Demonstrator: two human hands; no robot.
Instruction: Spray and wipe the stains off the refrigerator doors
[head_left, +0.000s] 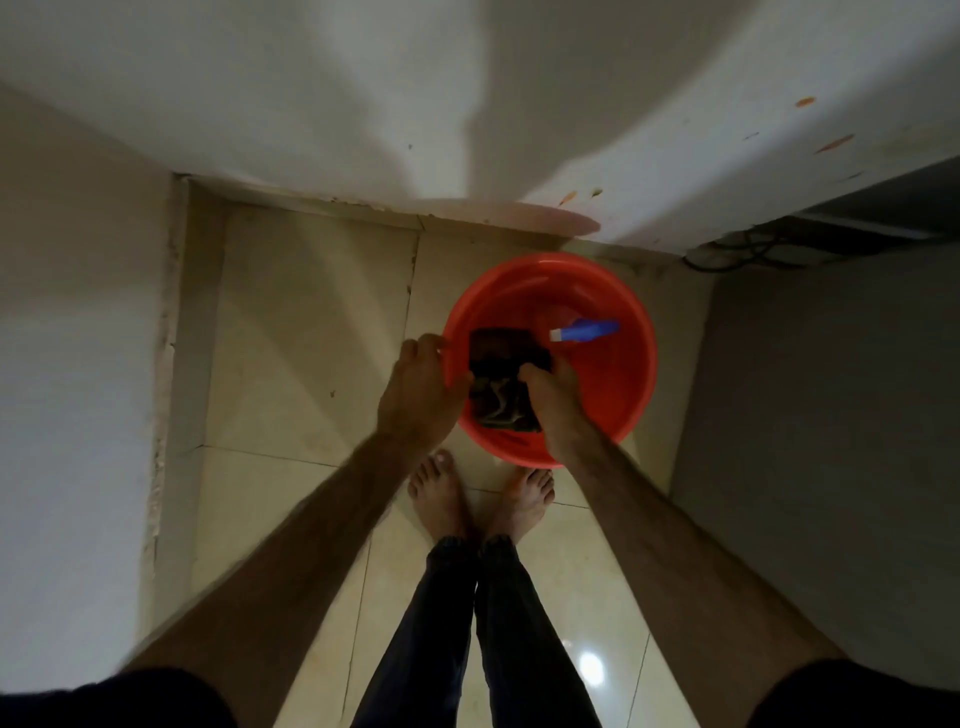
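Note:
A red plastic basin (631, 374) stands on the tiled floor in front of my bare feet. Inside it lie a dark cloth (501, 384) and a blue spray bottle (587, 331) with a white nozzle, lying on its side. My right hand (553, 397) reaches into the basin and grips the dark cloth. My left hand (418, 389) rests on the basin's left rim, fingers over the edge. The white surface (701, 156) beyond the basin carries orange and dark stains at the upper right.
A white wall (72, 312) runs along the left and a grey panel (831, 441) along the right. Dark cables (737, 249) lie under the right-hand unit. Beige floor tiles (301, 338) lie left of the basin.

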